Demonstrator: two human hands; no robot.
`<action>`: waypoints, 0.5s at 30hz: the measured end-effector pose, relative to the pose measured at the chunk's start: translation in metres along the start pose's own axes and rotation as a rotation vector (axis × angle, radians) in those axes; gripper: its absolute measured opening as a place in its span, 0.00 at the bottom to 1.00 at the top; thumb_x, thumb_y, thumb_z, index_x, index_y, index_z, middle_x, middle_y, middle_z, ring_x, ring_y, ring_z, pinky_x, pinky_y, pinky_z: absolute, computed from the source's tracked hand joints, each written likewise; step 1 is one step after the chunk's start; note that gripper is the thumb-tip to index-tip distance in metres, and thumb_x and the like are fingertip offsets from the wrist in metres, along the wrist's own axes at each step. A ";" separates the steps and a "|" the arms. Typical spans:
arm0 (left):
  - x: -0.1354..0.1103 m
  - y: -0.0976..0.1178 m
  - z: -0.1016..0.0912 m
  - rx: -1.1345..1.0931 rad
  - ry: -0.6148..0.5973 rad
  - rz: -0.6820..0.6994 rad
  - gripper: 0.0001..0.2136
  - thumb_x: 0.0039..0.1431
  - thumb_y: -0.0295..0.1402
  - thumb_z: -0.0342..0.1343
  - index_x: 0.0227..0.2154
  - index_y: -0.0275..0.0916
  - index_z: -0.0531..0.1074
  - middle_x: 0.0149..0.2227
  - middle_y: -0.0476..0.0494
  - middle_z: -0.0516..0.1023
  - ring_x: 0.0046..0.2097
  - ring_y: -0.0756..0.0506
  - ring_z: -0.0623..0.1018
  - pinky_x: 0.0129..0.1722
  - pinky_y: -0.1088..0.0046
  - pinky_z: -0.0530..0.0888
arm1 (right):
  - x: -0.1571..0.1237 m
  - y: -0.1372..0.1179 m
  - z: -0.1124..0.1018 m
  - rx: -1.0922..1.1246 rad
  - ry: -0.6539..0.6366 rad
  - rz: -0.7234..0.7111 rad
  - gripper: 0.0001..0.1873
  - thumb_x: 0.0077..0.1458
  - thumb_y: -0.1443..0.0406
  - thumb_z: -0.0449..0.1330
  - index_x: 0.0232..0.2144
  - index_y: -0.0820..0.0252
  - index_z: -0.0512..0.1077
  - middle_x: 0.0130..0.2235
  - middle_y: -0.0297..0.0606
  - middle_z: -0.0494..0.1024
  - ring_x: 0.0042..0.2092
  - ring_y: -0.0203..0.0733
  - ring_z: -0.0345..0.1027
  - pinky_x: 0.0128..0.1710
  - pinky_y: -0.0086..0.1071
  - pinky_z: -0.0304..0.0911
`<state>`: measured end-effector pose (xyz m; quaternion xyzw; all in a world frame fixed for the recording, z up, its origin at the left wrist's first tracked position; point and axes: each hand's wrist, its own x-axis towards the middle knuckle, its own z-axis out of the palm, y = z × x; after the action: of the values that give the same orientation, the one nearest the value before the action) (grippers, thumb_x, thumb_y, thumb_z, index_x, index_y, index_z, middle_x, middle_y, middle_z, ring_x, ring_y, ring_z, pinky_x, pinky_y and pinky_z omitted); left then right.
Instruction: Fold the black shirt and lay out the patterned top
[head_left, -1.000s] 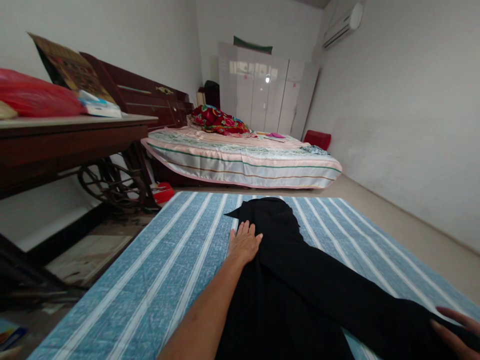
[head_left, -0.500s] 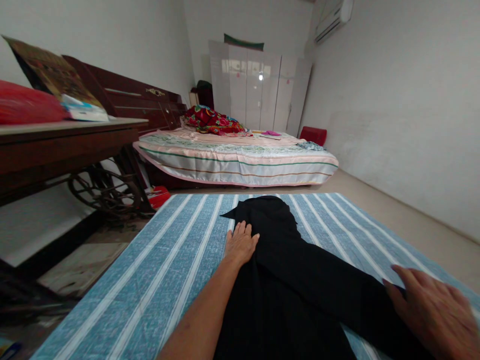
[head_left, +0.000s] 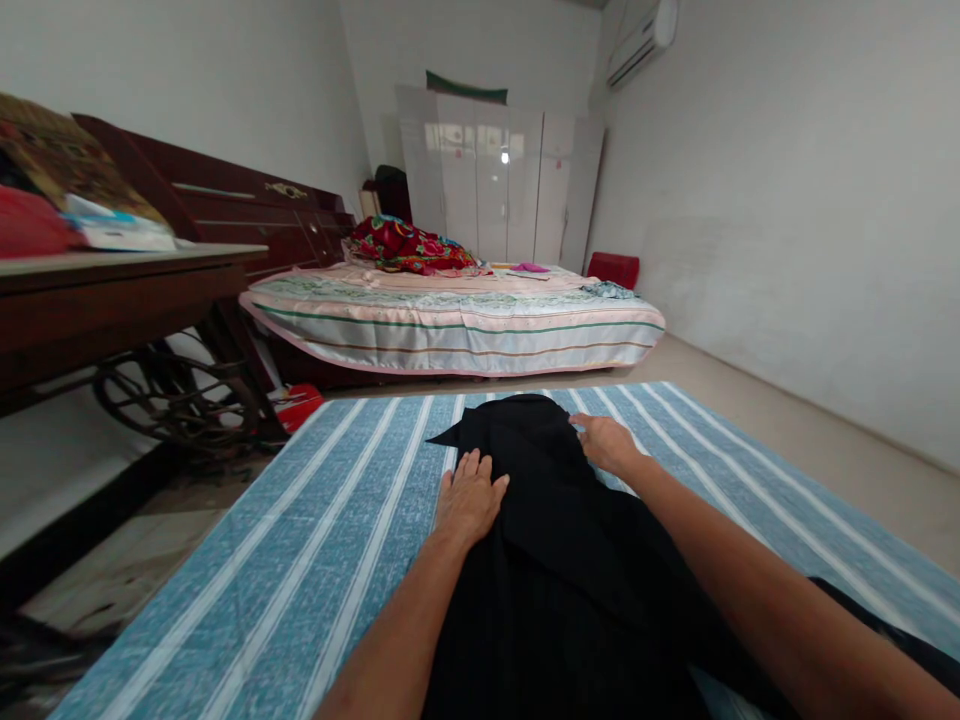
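Note:
A black long-sleeved shirt (head_left: 555,570) lies partly folded on the blue-and-white striped cloth (head_left: 300,560) in front of me. One pointed corner sticks out to the left near its far end, and a sleeve runs off toward the lower right, partly behind my right forearm. My left hand (head_left: 471,497) rests flat on the shirt's left edge, fingers stretched out. At the far right edge of the shirt, my right hand (head_left: 606,441) pinches the fabric between thumb and fingers.
Beyond the striped surface stands a bed (head_left: 465,320) with a red floral blanket (head_left: 412,245). On the left is a treadle sewing machine table (head_left: 127,300) with an iron wheel (head_left: 150,390) underneath. White wardrobes (head_left: 491,180) line the back wall.
My right hand has moved from the sleeve at the lower right, up and left to the shirt's far right edge. My left hand stays on the shirt. The view has shifted slightly.

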<state>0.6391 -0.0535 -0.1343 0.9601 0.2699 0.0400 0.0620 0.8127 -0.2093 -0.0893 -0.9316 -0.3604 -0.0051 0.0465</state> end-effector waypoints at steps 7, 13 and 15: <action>0.000 0.001 -0.001 -0.022 -0.013 0.000 0.27 0.63 0.45 0.35 0.59 0.35 0.57 0.65 0.36 0.51 0.65 0.40 0.52 0.61 0.55 0.53 | 0.046 -0.006 0.014 -0.001 -0.068 -0.113 0.17 0.60 0.60 0.56 0.50 0.59 0.65 0.51 0.42 0.68 0.47 0.44 0.67 0.45 0.44 0.65; 0.000 0.002 -0.001 -0.025 -0.021 -0.004 0.27 0.63 0.45 0.36 0.59 0.35 0.56 0.65 0.36 0.51 0.65 0.40 0.52 0.60 0.54 0.53 | 0.061 0.002 0.018 -0.056 -0.123 -0.072 0.16 0.60 0.60 0.56 0.49 0.60 0.66 0.50 0.42 0.69 0.46 0.44 0.67 0.44 0.43 0.66; 0.000 0.001 0.000 -0.026 -0.019 -0.002 0.27 0.63 0.45 0.35 0.59 0.35 0.56 0.65 0.36 0.51 0.65 0.40 0.52 0.60 0.54 0.53 | 0.064 0.004 0.018 -0.073 -0.138 -0.055 0.16 0.60 0.60 0.56 0.48 0.60 0.67 0.49 0.42 0.69 0.46 0.43 0.67 0.44 0.43 0.66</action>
<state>0.6398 -0.0544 -0.1338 0.9593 0.2697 0.0342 0.0771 0.8622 -0.1675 -0.1045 -0.9207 -0.3876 0.0446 -0.0126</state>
